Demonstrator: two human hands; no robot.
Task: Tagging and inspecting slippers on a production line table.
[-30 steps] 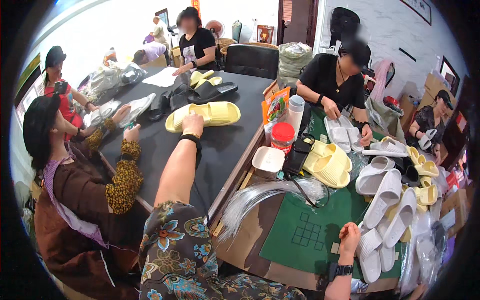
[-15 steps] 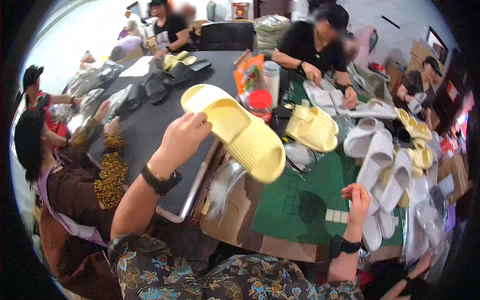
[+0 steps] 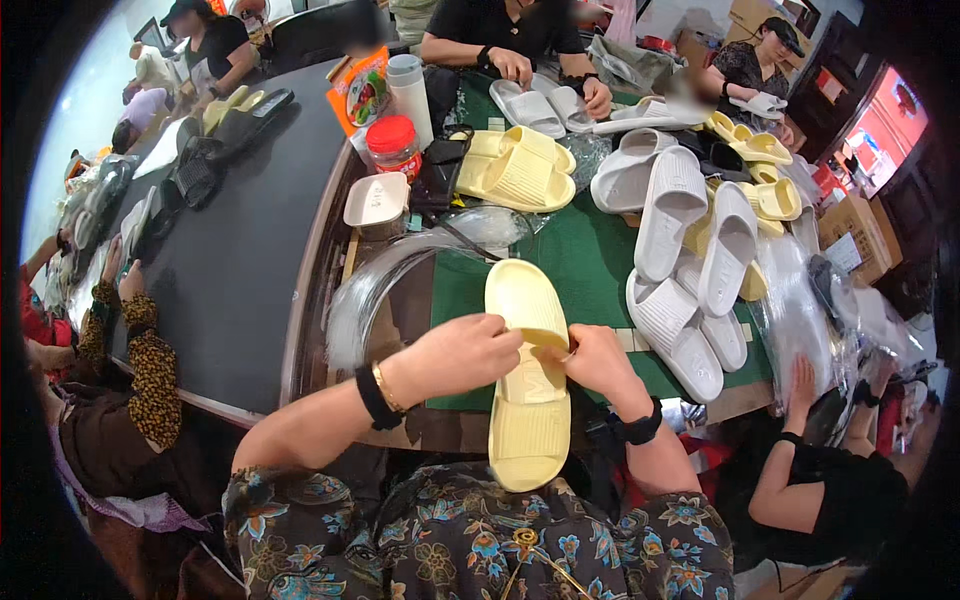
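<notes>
A pale yellow slide slipper point(image 3: 530, 435) is upright in front of me, strap end away from me and heel toward my body. My left hand point(image 3: 455, 355) is closed at the left edge of its strap, fingers curled. On the other side, my right hand point(image 3: 600, 370) pinches the right edge near the strap opening. Fingertips of both hands are partly hidden at the strap. A pair of yellow slippers point(image 3: 515, 170) lies farther off on the green mat point(image 3: 460, 300), and several grey slippers point(image 3: 670, 215) are heaped to the right.
Beyond the dark table point(image 3: 230, 250) on the left, people handle slippers. Clear plastic bags point(image 3: 365, 290) lie just left of my work spot. A red-lidded jar point(image 3: 393, 145), an open tub point(image 3: 377, 205) and a tall bottle point(image 3: 408, 100) stand behind them. More plastic bags point(image 3: 790, 310) lie right.
The yellow slipper has come down and toward me, turning from slanted to lengthwise. My right hand has moved from empty to gripping its right edge. My view has shifted too.
</notes>
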